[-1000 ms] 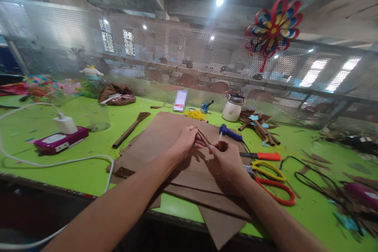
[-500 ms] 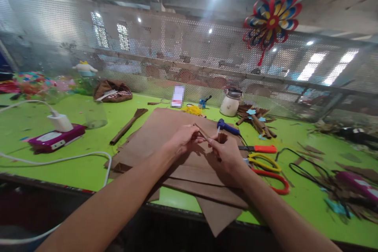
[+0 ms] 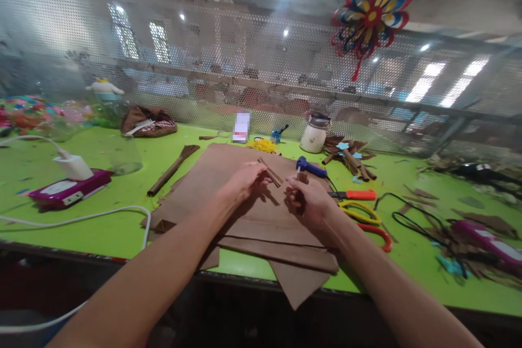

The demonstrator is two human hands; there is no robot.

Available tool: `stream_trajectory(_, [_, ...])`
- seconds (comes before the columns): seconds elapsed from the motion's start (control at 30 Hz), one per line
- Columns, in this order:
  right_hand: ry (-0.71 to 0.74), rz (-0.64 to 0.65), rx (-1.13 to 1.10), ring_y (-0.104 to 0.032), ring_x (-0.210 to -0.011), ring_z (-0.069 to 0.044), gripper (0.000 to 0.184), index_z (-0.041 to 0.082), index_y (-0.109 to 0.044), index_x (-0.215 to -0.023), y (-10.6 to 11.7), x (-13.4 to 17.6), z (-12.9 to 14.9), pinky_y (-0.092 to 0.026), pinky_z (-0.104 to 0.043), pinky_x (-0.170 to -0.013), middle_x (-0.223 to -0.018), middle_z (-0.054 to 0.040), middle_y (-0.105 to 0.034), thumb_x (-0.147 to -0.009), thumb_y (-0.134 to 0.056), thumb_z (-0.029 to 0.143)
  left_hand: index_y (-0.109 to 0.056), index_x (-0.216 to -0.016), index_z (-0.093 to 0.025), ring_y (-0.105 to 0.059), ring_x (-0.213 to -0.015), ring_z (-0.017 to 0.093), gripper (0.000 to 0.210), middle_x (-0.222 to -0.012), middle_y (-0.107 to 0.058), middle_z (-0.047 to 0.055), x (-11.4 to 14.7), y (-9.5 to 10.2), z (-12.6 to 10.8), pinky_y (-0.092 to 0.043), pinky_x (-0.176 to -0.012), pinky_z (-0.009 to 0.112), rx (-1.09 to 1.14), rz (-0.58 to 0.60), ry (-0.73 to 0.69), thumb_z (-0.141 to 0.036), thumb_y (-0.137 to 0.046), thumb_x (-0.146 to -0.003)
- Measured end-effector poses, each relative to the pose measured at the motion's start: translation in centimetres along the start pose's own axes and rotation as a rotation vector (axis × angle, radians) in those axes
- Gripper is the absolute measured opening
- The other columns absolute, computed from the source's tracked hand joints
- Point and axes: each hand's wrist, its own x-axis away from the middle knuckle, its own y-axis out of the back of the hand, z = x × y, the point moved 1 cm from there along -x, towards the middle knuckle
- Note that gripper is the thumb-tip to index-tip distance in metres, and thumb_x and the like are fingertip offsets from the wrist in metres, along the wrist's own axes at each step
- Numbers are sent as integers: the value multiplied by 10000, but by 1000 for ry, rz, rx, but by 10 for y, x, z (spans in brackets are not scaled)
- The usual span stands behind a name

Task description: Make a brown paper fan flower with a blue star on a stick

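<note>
1. Left hand: thumb and fingertips pinching a thin brown strip; the strip slants from eleven o'clock down to five o'clock, above the sheets, its lower end apart from the right hand.
2. Right hand: fingers curled in, thumb and fingers gripping a pleated brown piece; most of that piece is hidden by the hand.
3. Under both hands: a pile of brown sheets on the green table; one pointed corner hangs past the near edge at six o'clock.
4. From the right hand: a blue glue gun near at twelve o'clock; a white jar farther off the same way; an orange-handled cutter at three o'clock; scissors with yellow and red handles at four o'clock.
5. From the left hand: yellow shreds at one o'clock; a brown roll with a flared end at nine o'clock.
</note>
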Motion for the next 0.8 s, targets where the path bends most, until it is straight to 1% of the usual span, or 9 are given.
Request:
stream_trajectory(0.07, [29, 31, 93, -394, -383, -69, 208, 165, -515, -757, 0, -2, -5, -302, -190, -387, -478, 62, -469, -632, -627, 288, -550, -604, -127, -553, -476, 101, 91, -557, -582, 48, -1, 0, 0, -416, -431, 176, 10, 10, -6, -96, -527, -686])
stream_trajectory(0.17, [84, 84, 367, -446, -419, -90, 129, 157, -560, -769, -5, 1, -6, -334, -205, -424, -507, 40, -532, -653, -570, 213, -547, -630, -125, -558, -502, 95, 64, -598, -595, 49, -2, 1, 0, -441, -461, 177, 66, 30, -36, -116, -531, -692])
stream_trajectory(0.27, [244, 151, 648, -544, -584, -128, 134, 162, -625, -772, -13, 9, 3, -391, -230, -549, -677, -13, -642, -669, -540, 177, -549, -655, -121, -554, -516, 79, 49, -632, -601, 42, -4, 3, -1, -464, -508, 179, 142, 27, -70, -134, -532, -700])
stream_trajectory(0.37, [401, 157, 805, -569, -663, -155, 113, 171, -659, -691, -14, 14, 16, -400, -252, -630, -746, -43, -673, -687, -561, 227, -552, -672, -129, -561, -546, 80, 42, -638, -595, 28, -5, 5, -2, -458, -509, 170, 169, 14, -102, -139, -526, -703])
stream_trajectory(0.43, [462, 76, 822, -577, -673, -166, 150, 177, -671, -681, -6, 12, 21, -406, -263, -646, -735, -48, -675, -709, -549, 261, -557, -682, -132, -568, -565, 86, 43, -642, -596, 27, -6, 5, -2, -456, -506, 170, 166, 30, -115, -143, -524, -707])
stream_trajectory(0.5, [479, -52, 784, -582, -684, -175, 195, 177, -683, -716, 8, 5, 25, -416, -275, -652, -719, -47, -672, -736, -520, 283, -557, -676, -130, -567, -563, 87, 37, -637, -596, 30, -5, 4, -1, -453, -496, 168, 157, 55, -115, -139, -533, -702])
stream_trajectory(0.6, [400, -196, 652, -569, -610, -161, 220, 148, -679, -709, 35, -8, 32, -437, -290, -615, -640, -38, -648, -708, -555, 330, -547, -647, -132, -560, -552, 80, 54, -622, -592, 31, -5, 3, 0, -447, -486, 161, 159, 70, -102, -125, -533, -698])
stream_trajectory(0.7, [305, -256, 455, -560, -543, -139, 223, 125, -659, -667, 60, -17, 47, -453, -282, -557, -588, -39, -633, -653, -606, 342, -546, -630, -133, -561, -543, 83, 74, -586, -575, 29, -4, 1, 1, -444, -482, 166, 164, 67, -92, -120, -528, -700])
stream_trajectory(0.8, [272, -306, 464, -563, -512, -136, 189, 116, -648, -640, 81, -21, 68, -458, -284, -533, -576, -52, -634, -631, -615, 301, -553, -639, -118, -561, -527, 87, 63, -567, -567, 31, -5, 0, 2, -441, -475, 171, 172, 82, -83, -117, -532, -699])
